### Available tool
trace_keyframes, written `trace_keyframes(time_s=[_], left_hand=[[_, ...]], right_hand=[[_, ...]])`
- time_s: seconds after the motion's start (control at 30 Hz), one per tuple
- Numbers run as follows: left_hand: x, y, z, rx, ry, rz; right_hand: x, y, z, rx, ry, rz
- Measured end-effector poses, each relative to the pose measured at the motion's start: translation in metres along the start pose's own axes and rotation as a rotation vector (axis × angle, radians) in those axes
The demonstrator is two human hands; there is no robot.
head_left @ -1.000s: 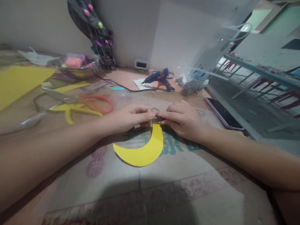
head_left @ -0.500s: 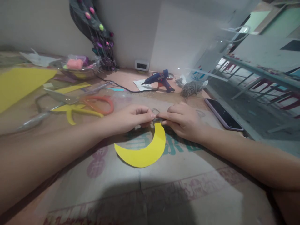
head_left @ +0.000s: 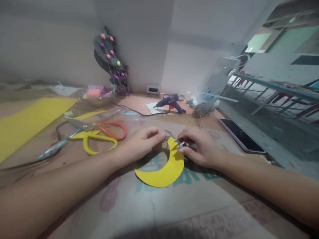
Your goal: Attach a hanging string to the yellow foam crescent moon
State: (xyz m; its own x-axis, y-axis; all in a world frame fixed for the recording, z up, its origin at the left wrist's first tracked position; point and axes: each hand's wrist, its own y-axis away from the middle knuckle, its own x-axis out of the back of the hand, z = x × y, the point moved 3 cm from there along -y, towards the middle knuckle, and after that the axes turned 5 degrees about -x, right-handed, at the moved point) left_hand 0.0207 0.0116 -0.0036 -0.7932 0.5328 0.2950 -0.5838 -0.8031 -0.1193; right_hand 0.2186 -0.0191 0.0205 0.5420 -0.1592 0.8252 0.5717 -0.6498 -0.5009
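Note:
A yellow paper crescent [head_left: 161, 176] lies in front of me with one tip pointing away, between my hands. At that far tip is a thin grey string loop [head_left: 169, 133]. My left hand [head_left: 147, 142] is closed in a pinch at the string beside the tip; its fingers partly hide what they grip. In the fingers of my right hand [head_left: 203, 146] is a small silver metal tool [head_left: 183, 145] whose kind I cannot make out. It sits over the crescent's upper right edge and casts a shadow on the yellow paper.
Orange-and-yellow-handled scissors [head_left: 116, 129] lie on the left near a yellow sheet [head_left: 35, 119]. At the back are a blue glue gun [head_left: 170, 102] with its cord, grey yarn [head_left: 204, 109] and a decorated grey crescent [head_left: 104, 53]. A phone [head_left: 241, 135] rests at the right edge.
My hands have moved apart at the crescent's tip. The silver tool in my right hand now shows clearly over the yellow paper. The camera view has tilted upward.

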Motion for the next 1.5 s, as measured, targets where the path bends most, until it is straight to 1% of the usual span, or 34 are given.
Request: trace_keyframes(time_s=[0.13, 0.33, 0.47, 0.53, 0.6, 0.63, 0.7, 0.77, 0.83, 0.9, 1.0, 1.07, 1.13, 1.2, 1.27, 1.37, 1.43, 1.5], left_hand=[[0.002, 0.0, 0.0, -0.01, -0.062, 0.112], [0.002, -0.001, -0.007, 0.018, -0.07, 0.153], [0.002, 0.0, -0.004, -0.02, -0.135, 0.118], [0.0, 0.0, -0.001, -0.011, -0.194, 0.045], [-0.005, 0.0, 0.004, -0.033, -0.288, -0.039], [-0.006, 0.001, 0.006, -0.048, -0.315, -0.057], [-0.008, 0.001, 0.008, -0.059, -0.311, -0.045], [-0.006, 0.001, 0.008, -0.062, -0.265, 0.008], [-0.004, 0.001, 0.007, -0.087, -0.227, 0.048], [-0.002, 0.001, 0.007, -0.121, -0.218, 0.054], [-0.002, 0.001, 0.01, -0.157, -0.32, 0.028], [-0.004, 0.002, 0.012, -0.152, -0.418, 0.016], [-0.005, 0.003, 0.014, -0.142, -0.487, 0.049], [-0.004, 0.003, 0.014, -0.139, -0.504, 0.116], [0.0, 0.004, 0.012, -0.134, -0.468, 0.192], [0.007, 0.004, 0.009, -0.111, -0.387, 0.288], [0.01, 0.004, 0.007, -0.088, -0.367, 0.326], [0.011, 0.003, 0.005, -0.078, -0.363, 0.34]], right_hand=[[-0.003, 0.001, 0.003, -0.037, -0.03, -0.001], [-0.009, 0.001, 0.009, -0.148, 0.011, -0.038], [-0.01, 0.001, 0.014, -0.18, -0.001, -0.027], [-0.011, 0.001, 0.016, -0.177, -0.024, -0.013], [-0.012, 0.0, 0.017, -0.179, -0.042, -0.009], [-0.012, -0.001, 0.018, -0.181, -0.046, -0.013], [-0.013, -0.002, 0.018, -0.183, -0.043, -0.028], [-0.013, -0.002, 0.017, -0.175, -0.032, -0.05], [-0.012, -0.003, 0.015, -0.151, -0.007, -0.071], [-0.011, -0.003, 0.012, -0.114, 0.032, -0.086], [-0.012, -0.004, 0.009, -0.072, 0.075, -0.105], [-0.013, -0.005, 0.008, -0.07, 0.08, -0.113], [-0.014, -0.006, 0.01, -0.088, 0.074, -0.115], [-0.014, -0.006, 0.013, -0.126, 0.04, -0.11], [-0.014, -0.006, 0.017, -0.173, -0.003, -0.091], [-0.01, -0.006, 0.021, -0.26, -0.035, -0.025], [-0.004, -0.007, 0.022, -0.297, -0.031, 0.021], [0.004, -0.01, 0.023, -0.294, -0.016, 0.039]])
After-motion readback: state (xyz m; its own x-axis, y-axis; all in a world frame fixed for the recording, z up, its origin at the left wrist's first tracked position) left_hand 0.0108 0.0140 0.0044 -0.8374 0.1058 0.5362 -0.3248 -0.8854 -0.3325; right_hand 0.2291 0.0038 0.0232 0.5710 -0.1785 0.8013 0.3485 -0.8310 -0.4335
